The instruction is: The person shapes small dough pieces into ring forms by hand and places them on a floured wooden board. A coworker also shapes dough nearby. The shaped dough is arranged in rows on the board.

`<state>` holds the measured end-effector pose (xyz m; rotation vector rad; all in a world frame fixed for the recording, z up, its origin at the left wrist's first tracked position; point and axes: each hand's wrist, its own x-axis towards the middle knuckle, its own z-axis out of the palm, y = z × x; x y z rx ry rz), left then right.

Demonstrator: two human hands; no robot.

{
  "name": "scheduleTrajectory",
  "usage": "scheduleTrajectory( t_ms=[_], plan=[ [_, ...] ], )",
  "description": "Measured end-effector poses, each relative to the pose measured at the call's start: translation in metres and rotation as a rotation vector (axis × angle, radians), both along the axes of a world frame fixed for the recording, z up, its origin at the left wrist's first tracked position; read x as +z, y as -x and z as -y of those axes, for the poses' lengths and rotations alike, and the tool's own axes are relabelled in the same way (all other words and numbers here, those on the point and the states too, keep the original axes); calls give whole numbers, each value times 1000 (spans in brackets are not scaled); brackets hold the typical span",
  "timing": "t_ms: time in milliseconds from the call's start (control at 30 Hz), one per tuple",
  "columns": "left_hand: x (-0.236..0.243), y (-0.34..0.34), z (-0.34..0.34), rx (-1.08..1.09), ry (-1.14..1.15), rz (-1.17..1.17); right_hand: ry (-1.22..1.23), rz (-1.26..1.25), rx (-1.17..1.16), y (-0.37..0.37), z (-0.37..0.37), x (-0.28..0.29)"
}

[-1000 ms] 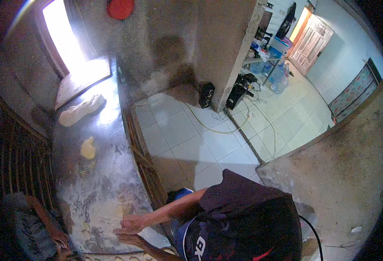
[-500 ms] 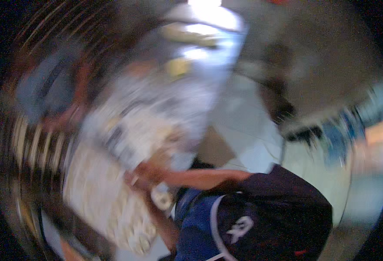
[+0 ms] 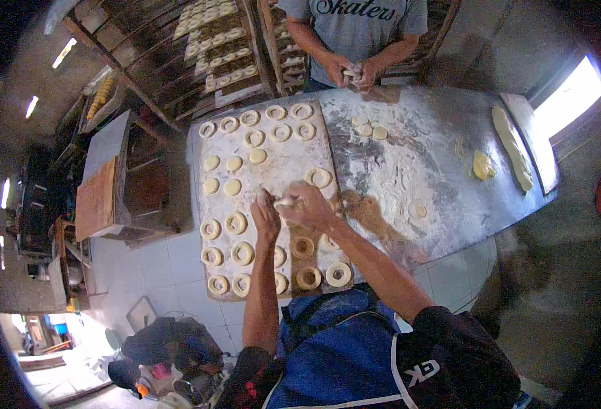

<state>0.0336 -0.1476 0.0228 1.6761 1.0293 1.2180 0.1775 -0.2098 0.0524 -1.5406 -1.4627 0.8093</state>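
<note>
Above the middle of a floured board (image 3: pixel 280 163), my two hands come together over a small piece of pale dough (image 3: pixel 285 202). The fingers of my right hand (image 3: pixel 308 206) curl round it. Touching its other side are the bent fingers of my left hand (image 3: pixel 266 215), partly smeared. Rings of dough (image 3: pixel 236 223) lie in rows on the board, nearest me and along the far edge. Between those rows sit several small flat dough discs (image 3: pixel 233 164). One more ring (image 3: pixel 318 178) lies just beyond my right hand, and my forearms hide parts of others.
Right of the board stretches a floured metal table (image 3: pixel 443 129) with dough discs (image 3: pixel 363 127), a yellow lump (image 3: pixel 483 165) and a long dough roll (image 3: pixel 512 146). Across it a co-worker (image 3: pixel 362 41) handles dough. Racks of trays (image 3: pixel 222 51) stand behind; a wooden-topped cabinet (image 3: pixel 99 194) is left.
The view has swung round from a blurred, tilted angle to face the board squarely. My hands, earlier at the board's edge, are now over its middle with dough between them.
</note>
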Motion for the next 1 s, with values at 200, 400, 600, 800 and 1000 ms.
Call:
scheduleTrajectory(
  t_ms=[200, 400, 600, 800, 1000],
  plan=[
    [-31, -27, -73, 95, -8, -417, 198, 346, -412, -3, -27, 8],
    [-62, -17, -69, -36, -136, -470, 287, 222, -540, -66, 110, -13],
    [-52, -46, -55, 180, -252, -525, 315, 532, -982, -180, 231, -35],
    [-4, -130, 36, -109, -355, -311, 363, 574, -628, -226, 234, -58],
    [12, -206, 162, -653, 308, -39, 188, 75, -870, -213, 231, -42]
  ],
)
